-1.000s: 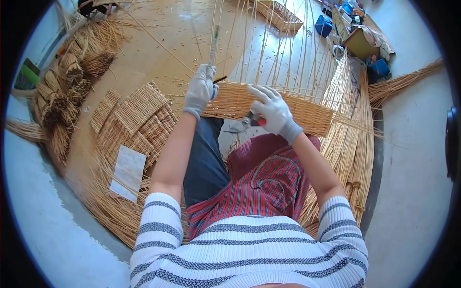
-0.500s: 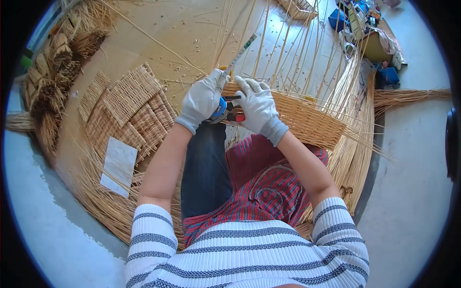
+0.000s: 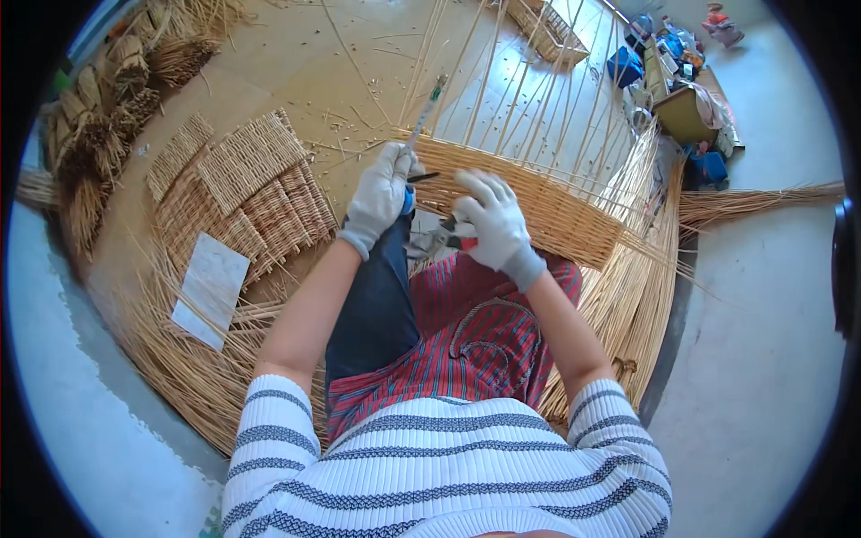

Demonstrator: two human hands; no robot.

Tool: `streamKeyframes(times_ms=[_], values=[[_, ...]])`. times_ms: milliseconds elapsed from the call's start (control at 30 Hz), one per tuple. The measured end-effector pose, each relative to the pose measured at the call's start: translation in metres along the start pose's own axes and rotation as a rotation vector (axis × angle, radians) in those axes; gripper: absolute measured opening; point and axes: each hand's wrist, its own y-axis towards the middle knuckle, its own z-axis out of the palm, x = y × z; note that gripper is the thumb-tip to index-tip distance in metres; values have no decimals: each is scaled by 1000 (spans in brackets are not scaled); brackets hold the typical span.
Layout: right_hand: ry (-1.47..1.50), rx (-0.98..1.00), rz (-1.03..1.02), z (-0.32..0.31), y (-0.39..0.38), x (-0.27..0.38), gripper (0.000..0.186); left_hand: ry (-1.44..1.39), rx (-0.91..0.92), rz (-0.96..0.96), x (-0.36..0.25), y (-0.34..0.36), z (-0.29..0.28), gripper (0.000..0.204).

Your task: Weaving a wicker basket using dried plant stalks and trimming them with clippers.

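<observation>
My gloved left hand is closed round a tape measure, whose blue case shows beneath the palm. Its narrow blade sticks out past the fingers, slanting away from me. A thin dark pointed piece juts rightward from that hand. My right hand, also gloved and blurred at the fingers, has a red-handled tool with grey metal parts, like pruning shears, under its palm. Just beyond both hands lies a woven wicker panel or basket side, with long loose stakes rising from its far edge.
Woven mats and a pale tile lie at the left. Cane bundles line the far left; long canes spread at the right. A wicker basket and a cluttered box stand farther off.
My right hand has drawn back from the left hand, toward me, and the red-handled tool has moved with it. The tape blade is tilted more upright. The whole view has shifted slightly.
</observation>
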Motion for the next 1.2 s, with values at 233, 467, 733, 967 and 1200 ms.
streamKeyframes(times_ms=[233,467,733,967,1200], values=[[294,-264,802,-22,-136,39,40,-245,60,-325,40,-46,56,24],[882,-759,1237,-8,-195,15,19,-37,-39,-283,126,-66,71,28],[892,-655,1068,10,-202,8,30,-241,84,-461,92,-75,63,26],[591,-390,1069,7,-191,16,48,97,-7,-271,139,-74,70,22],[441,-57,1077,-13,-143,24,68,-213,-3,-62,59,-84,48,17]])
